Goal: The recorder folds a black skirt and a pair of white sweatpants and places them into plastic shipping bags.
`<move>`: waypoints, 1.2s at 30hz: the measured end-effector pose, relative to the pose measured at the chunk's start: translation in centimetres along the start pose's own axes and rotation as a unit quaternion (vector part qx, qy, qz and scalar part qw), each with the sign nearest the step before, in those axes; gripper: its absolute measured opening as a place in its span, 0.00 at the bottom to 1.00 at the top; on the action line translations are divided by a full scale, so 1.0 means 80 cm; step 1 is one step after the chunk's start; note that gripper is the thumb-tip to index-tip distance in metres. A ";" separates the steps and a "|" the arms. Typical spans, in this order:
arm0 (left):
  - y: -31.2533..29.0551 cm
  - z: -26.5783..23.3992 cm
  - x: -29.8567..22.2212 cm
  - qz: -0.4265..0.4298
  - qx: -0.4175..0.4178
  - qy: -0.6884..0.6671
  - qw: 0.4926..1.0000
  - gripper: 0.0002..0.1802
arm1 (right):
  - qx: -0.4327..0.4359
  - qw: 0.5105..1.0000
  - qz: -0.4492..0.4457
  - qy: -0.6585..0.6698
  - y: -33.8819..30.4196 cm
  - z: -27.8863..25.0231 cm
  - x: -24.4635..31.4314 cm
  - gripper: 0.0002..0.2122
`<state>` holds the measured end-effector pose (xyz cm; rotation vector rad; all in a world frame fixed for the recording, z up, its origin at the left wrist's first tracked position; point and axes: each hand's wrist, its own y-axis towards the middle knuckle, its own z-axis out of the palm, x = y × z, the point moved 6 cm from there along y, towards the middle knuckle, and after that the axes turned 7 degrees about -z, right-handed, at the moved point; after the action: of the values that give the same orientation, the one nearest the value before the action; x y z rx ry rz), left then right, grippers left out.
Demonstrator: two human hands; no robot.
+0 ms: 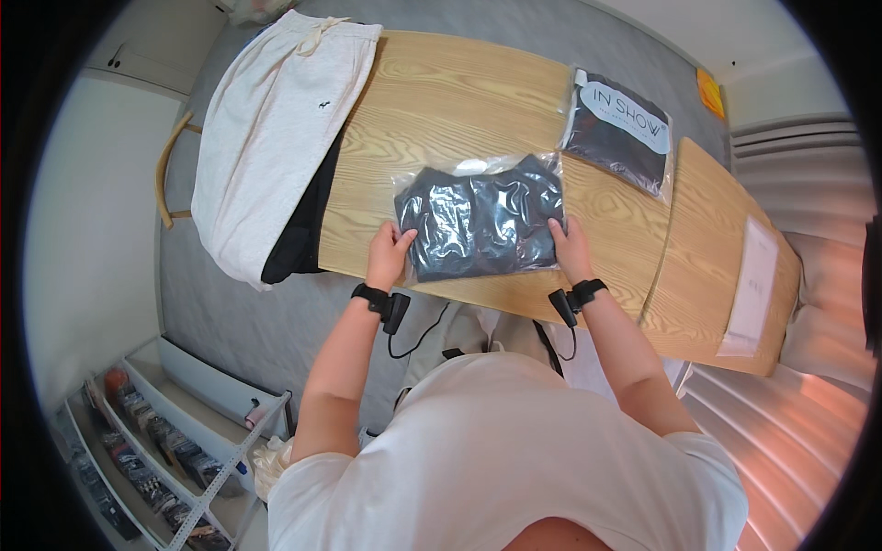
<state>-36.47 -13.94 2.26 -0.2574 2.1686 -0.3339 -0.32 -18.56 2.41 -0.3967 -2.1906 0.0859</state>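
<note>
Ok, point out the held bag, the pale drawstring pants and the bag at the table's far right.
Held bag (484,225): head view, middle of its upper face.
Pale drawstring pants (262,138): head view, middle of the visible fabric.
Far-right bag (616,138): head view, middle of its upper face.

Ctr of frame: dk grey garment (487,220) in a clr bag (501,166) w/ white glints; upper R, near-blk bagged garment (608,156) w/ pale label (625,118). Upper L, off-wht trousers (266,138) w/ tiny blk motif (323,105) & cream drawstring (317,35), plus blk cloth (299,241); tabletop (450,87) lt brown, wavy grain. Blk wrist straps (370,297), plain wht shirt (514,441) at bottom ctr, mottled grey floor (220,289) at L, beige curtain (781,450) lower R w/ orange-pink glow.
</note>
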 end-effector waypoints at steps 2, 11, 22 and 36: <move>0.000 0.022 0.008 -0.097 0.018 0.158 0.983 0.18 | -0.057 0.997 0.002 -0.060 -0.006 0.008 -0.020 0.14; -0.034 0.094 -0.085 0.285 0.080 0.337 0.894 0.35 | 0.046 0.888 -0.328 -0.320 -0.027 0.068 0.082 0.22; -0.018 0.121 -0.073 0.279 0.118 0.403 0.864 0.35 | 0.088 0.896 -0.294 -0.321 -0.006 0.084 0.065 0.22; -0.016 0.121 -0.068 0.276 0.134 0.424 0.852 0.38 | 0.074 0.890 -0.310 -0.327 -0.001 0.081 0.075 0.23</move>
<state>-25.40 -14.87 1.39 0.8172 2.8657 -0.4628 -8.81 -16.22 3.09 0.5102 -2.8415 0.0330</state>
